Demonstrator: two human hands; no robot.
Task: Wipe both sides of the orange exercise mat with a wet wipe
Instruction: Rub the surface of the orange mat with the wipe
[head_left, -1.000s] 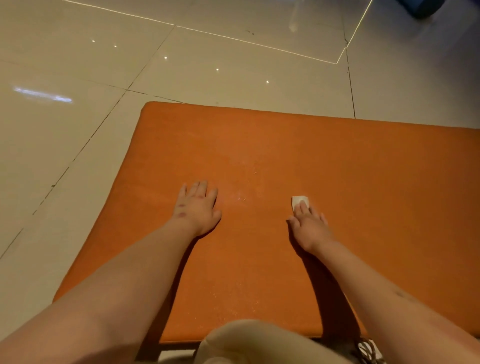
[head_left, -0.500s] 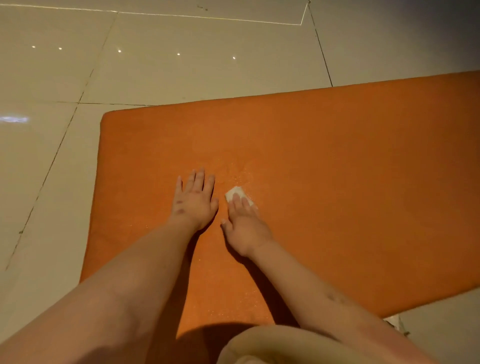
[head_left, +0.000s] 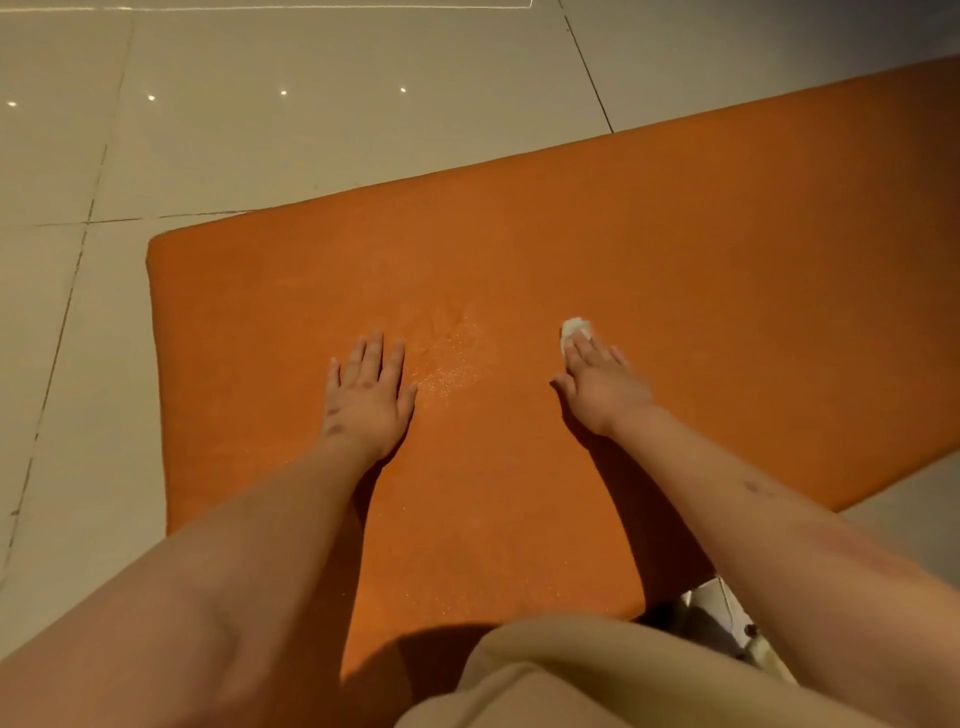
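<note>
two grips lie flat on the orange mat (head_left: 675, 260) on the floor (head_left: 311, 130). left grip (head_left: 366, 395) holds nothing; right grip (head_left: 605, 384), fingers straight, presses the wipe (head_left: 575, 328). mat's long axis extends rightward, on the right grip's side.

Orange mat (head_left: 649, 270) flat on floor; white wipe (head_left: 575, 328) on it

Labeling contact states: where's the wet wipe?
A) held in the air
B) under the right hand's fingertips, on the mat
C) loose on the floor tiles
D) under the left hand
B: the white wet wipe pokes out from under the straight fingers of the right hand, pressed onto the orange exercise mat; the left hand lies flat with no wipe showing.
</note>
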